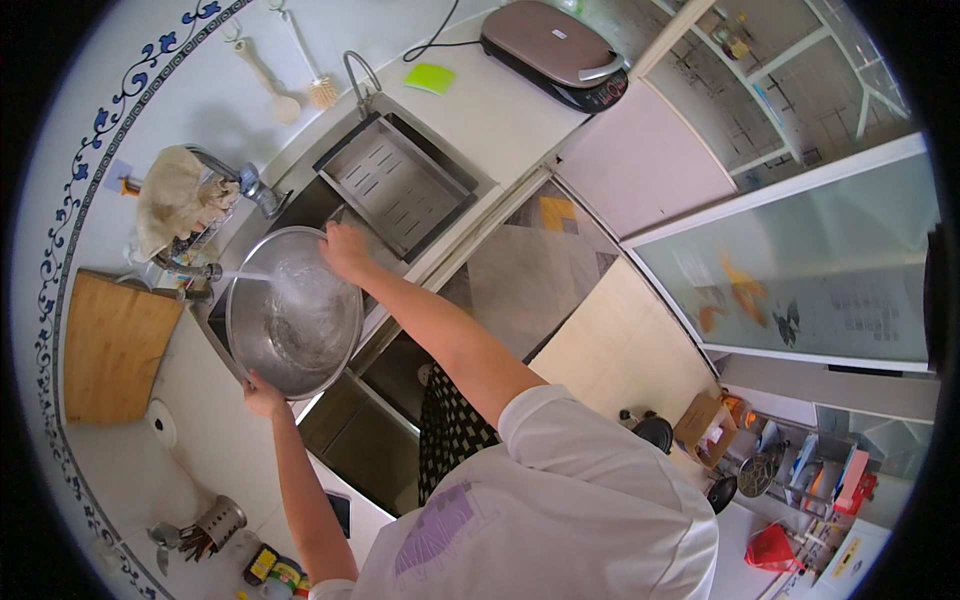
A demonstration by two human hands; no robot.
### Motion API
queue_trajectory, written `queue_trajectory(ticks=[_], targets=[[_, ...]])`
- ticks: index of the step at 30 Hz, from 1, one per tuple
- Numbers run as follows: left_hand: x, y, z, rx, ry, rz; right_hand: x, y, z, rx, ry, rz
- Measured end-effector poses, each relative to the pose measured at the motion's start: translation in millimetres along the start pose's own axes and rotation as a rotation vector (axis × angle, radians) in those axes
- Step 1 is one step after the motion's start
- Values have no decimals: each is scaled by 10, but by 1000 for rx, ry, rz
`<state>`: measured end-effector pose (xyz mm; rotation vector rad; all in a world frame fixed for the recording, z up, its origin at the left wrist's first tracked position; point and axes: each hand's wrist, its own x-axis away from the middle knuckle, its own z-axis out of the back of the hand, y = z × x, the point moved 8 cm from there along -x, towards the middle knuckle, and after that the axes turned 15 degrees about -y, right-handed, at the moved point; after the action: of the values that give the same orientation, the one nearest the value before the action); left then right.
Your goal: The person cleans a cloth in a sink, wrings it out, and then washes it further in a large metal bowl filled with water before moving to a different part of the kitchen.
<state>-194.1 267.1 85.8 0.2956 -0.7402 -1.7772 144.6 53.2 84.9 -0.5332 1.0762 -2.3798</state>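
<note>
A wide stainless steel basin (247, 322) is held tilted over the sink, under a running faucet (202, 271). Water (307, 315) streams into it and churns across the bottom. My left hand (264, 394) grips the rim on the near side. On the opposite side of the rim, toward the drainer, my right hand (346, 253) has hold of it. The basin hides most of the sink bowl beneath. Beside it, a slotted steel drain tray (397, 187) sits over the other part of the sink.
A wooden cutting board (116, 349) leans at the wall on the left. A cloth-covered rack (169, 199) stands behind the faucet. Farther along the counter are a green sponge (429, 78) and an electric griddle (551, 45). A utensil holder (223, 519) and bottles stand at lower left.
</note>
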Motion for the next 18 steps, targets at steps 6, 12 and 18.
queue_trajectory(ticks=[6,12,18], targets=[[20,32,49,-28,46,-60,24,-99,47,69,-25,-14],[170,238,38,-79,52,-34,31,-43,95,102,-27,-21],[226,254,129,-25,122,-57,49,-108,68,159,-48,-22]])
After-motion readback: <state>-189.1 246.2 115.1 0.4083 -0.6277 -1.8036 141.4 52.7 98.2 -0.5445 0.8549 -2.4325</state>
